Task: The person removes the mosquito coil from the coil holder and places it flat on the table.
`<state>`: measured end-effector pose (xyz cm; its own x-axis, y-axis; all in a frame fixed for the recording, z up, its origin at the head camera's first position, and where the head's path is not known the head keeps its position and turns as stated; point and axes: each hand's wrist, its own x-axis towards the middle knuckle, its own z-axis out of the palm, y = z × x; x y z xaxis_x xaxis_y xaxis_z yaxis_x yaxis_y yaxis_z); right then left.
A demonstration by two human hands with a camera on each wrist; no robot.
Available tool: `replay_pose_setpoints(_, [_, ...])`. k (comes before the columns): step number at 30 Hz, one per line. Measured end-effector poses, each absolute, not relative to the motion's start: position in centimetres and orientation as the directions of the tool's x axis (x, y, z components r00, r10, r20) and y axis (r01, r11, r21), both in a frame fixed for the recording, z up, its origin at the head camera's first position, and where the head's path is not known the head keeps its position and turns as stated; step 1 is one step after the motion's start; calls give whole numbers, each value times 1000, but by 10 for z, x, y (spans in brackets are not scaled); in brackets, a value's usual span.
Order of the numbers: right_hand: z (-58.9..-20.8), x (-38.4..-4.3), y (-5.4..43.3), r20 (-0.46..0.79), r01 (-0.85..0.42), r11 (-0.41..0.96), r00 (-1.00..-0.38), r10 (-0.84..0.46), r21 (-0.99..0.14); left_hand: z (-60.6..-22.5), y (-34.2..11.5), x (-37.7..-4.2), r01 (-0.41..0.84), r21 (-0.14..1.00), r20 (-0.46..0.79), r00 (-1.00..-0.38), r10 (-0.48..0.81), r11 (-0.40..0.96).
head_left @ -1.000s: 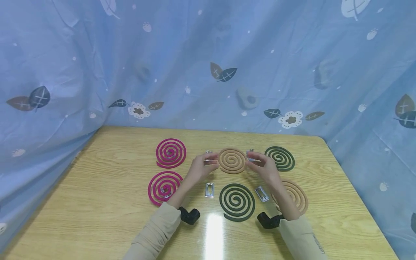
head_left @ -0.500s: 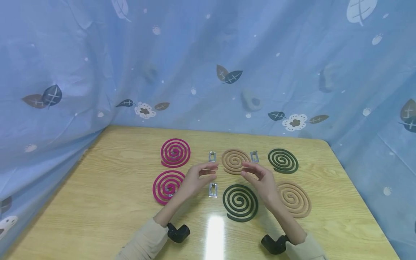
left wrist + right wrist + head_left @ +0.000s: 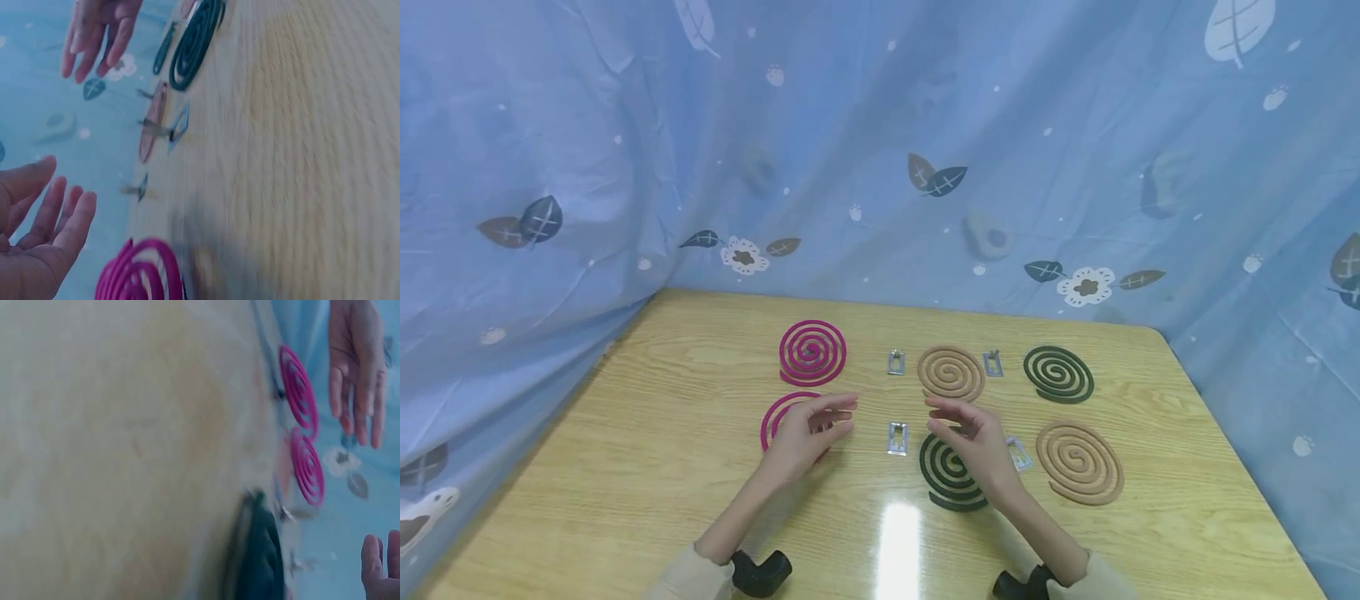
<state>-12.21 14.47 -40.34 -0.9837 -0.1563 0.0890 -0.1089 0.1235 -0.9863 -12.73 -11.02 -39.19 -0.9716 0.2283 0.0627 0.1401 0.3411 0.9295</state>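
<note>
My left hand [image 3: 805, 433] hovers over the near magenta mosquito coil [image 3: 147, 265] with nothing in its loosely bent fingers, hiding much of that coil in the head view. My right hand [image 3: 973, 437], also holding nothing, is above the near dark green coil [image 3: 951, 505] and overlaps its right side. Thumb and fingers of each hand are apart. Beyond the right hand lies the far tan coil [image 3: 951, 372]. Between the hands sits a small metal coil stand [image 3: 897, 452] with an upright tab.
A far magenta coil [image 3: 812, 353] lies at back left, a far green coil [image 3: 1057, 374] at back right. Another tan coil [image 3: 1078, 462] is at the right. More metal stands [image 3: 897, 372] [image 3: 992, 372] flank the far tan coil. A blue patterned curtain [image 3: 850, 125] borders the table [image 3: 685, 400].
Both hands let go of the far tan coil, now lying between two stands, and drew back toward the body. The left hand moved left over the near magenta coil; the view shifted slightly.
</note>
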Motion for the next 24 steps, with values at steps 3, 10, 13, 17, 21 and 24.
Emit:
replay_pose_setpoints(3, [-409, -120, 132, 70, -98, 133, -978, -197, -986, -391, -122, -122, 125, 934, 53, -974, 219, 334])
replay_pose_setpoints(10, [-415, -121, 99, 49, -67, 49, -951, -304, -997, -392, -148, -111, 54, 961, 0, -981, 195, 273])
replay_pose_setpoints(13, [-417, -124, 87, 61, -79, 41, -942, -330, -996, -393, -158, -106, 23, 958, -21, -988, 150, 287])
replay_pose_setpoints(17, [-416, -130, 75, 75, -108, 75, -934, -349, -991, -395, -172, -100, 4, 955, -29, -994, 110, 296])
replay_pose_setpoints(21, [-415, -138, 69, 94, -133, 81, -924, -371, -988, -398, -182, -96, 1, 962, -24, -996, 88, 272])
replay_pose_setpoints(24, [-415, -145, 65, 101, -144, 77, -910, -401, -987, -400, -190, -92, 36, 964, 12, -996, 90, 265])
